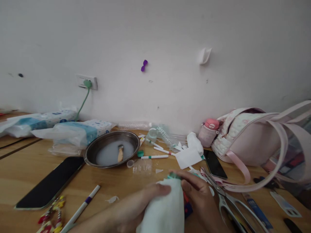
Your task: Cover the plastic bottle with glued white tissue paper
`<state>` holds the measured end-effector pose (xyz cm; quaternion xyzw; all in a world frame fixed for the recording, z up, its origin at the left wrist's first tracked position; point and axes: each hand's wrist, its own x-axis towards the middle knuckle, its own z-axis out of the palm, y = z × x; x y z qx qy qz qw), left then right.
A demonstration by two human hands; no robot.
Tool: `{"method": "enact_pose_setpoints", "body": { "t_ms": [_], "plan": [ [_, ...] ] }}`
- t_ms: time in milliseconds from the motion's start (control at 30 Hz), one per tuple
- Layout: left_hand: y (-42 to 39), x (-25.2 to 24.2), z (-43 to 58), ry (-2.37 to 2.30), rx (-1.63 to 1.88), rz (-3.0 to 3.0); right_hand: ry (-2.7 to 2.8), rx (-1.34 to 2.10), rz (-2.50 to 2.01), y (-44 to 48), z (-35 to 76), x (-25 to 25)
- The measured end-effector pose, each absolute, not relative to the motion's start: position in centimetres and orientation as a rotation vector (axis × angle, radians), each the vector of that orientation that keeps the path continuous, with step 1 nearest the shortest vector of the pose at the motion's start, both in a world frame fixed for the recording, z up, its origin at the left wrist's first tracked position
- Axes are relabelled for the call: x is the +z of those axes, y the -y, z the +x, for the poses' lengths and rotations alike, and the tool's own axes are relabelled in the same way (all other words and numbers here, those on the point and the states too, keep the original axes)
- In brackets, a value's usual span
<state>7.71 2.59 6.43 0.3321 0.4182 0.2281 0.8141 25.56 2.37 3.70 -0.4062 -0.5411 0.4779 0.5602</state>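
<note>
On the wooden tabletop [29,168], at the near edge, one white cloth bundle [164,210] stands with its long axis up and away, a green tip [173,175] at its far end. Left hand [131,210] and right hand [201,197] flank it equally close, fingers closed on it. Farther off: one pink bag [245,136], one metal pan [111,152], two phones [52,184], one pair of scissors [230,202].

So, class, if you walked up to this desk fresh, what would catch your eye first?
First, the two hands: the left hand and right hand wrap a white tissue around something green-tipped, low in the middle. Behind them sits a metal pan of cloudy water, and a pink bag slumps on the right.
</note>
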Motion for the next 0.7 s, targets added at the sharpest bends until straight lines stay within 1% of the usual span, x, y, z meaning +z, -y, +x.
{"method": "enact_pose_setpoints", "body": {
  "t_ms": [100,200,300,467,700],
  "plan": [
    [-3.4,6.5,7.9,-0.929,0.489,0.59,1.209,0.916,-1.197,-1.7,24.7,3.2],
    [-4.1,6.7,7.8,-0.964,0.632,0.556,1.318,0.824,-1.235,-0.4,23.6,2.6],
    [-4.6,6.5,7.5,-0.931,0.696,0.526,1.324,0.929,-1.176,0.3,22.9,2.5],
    [-5.5,5.5,6.5,-0.86,0.601,0.524,0.878,0.941,-1.046,-1.0,23.9,3.6],
    [-6.8,4.2,5.6,-0.475,0.413,0.593,0.577,1.345,-0.75,-2.6,26.2,5.9]
  ]
}}
